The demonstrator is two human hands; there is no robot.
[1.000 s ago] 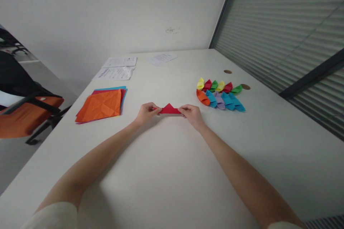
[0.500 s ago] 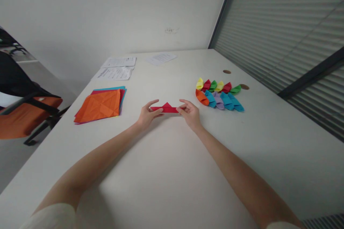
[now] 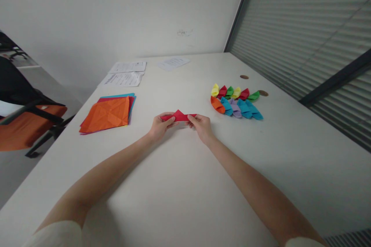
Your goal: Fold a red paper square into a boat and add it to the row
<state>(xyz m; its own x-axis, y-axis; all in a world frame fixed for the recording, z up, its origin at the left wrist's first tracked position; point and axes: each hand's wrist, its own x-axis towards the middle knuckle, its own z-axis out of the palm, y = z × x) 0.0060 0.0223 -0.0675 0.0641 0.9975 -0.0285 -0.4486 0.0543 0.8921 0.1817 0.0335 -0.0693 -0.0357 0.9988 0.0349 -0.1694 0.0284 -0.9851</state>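
Note:
A red folded paper (image 3: 180, 116), a narrow strip with a small triangular peak along its top, is held just above the white table between my two hands. My left hand (image 3: 161, 125) pinches its left part, thumb in front and fingers behind. At the right part, the thumb of my right hand (image 3: 202, 125) presses on the front while the fingers curl behind and below it. Some fingers of both hands are hidden by the paper. Right of my hands lie two rows of folded paper pieces (image 3: 236, 102) in yellow, red, green, orange, blue and lilac.
To the left sits a stack of coloured paper sheets (image 3: 106, 115), creased orange on top. Printed pages (image 3: 124, 79) and another printed sheet (image 3: 173, 63) lie toward the wall. An orange and black chair (image 3: 34, 123) stands beyond the table's left edge; window blinds (image 3: 304, 38) flank the right.
My right hand has shifted inward along the red paper, and its raised fingers have curled in behind it. My left fingers have also closed more around the paper, whose peak is slightly further left.

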